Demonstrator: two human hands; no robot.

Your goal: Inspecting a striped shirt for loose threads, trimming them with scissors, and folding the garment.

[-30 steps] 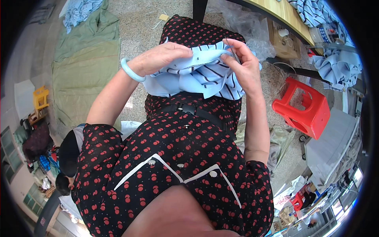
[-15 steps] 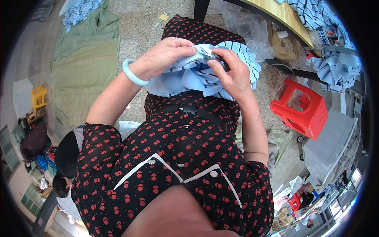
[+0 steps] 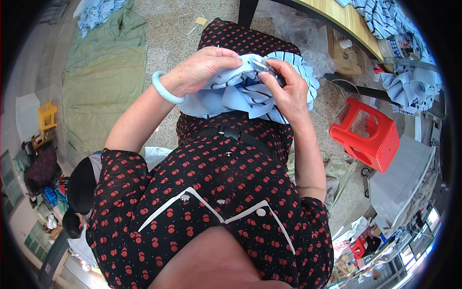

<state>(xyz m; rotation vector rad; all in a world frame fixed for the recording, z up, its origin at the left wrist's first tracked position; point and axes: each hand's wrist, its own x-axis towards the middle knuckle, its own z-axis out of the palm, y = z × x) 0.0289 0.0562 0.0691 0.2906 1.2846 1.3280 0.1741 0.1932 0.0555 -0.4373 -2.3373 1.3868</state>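
Observation:
A light blue garment (image 3: 207, 103) with dark stripes lies bunched across my lap. My left hand (image 3: 202, 67), with a pale bangle at the wrist, pinches an edge of this cloth between thumb and fingers. Facing it, my right hand (image 3: 288, 89) is closed on small thread snips (image 3: 261, 64). Their pale metal blades point left along the held edge, close to my left fingertips. The dark handle is mostly covered by my right fingers.
A wooden-topped table (image 3: 332, 12) with more striped cloth (image 3: 380, 17) stands at the upper right. On the floor are a red plastic stool (image 3: 368, 135), a cardboard box (image 3: 344, 55) and a green sheet (image 3: 103, 96). Another person (image 3: 84, 188) is at the lower left.
The snips' blades have drawn slightly back to the right from the cloth edge, with my right hand shifting a little. My left hand keeps its pinch almost unmoved.

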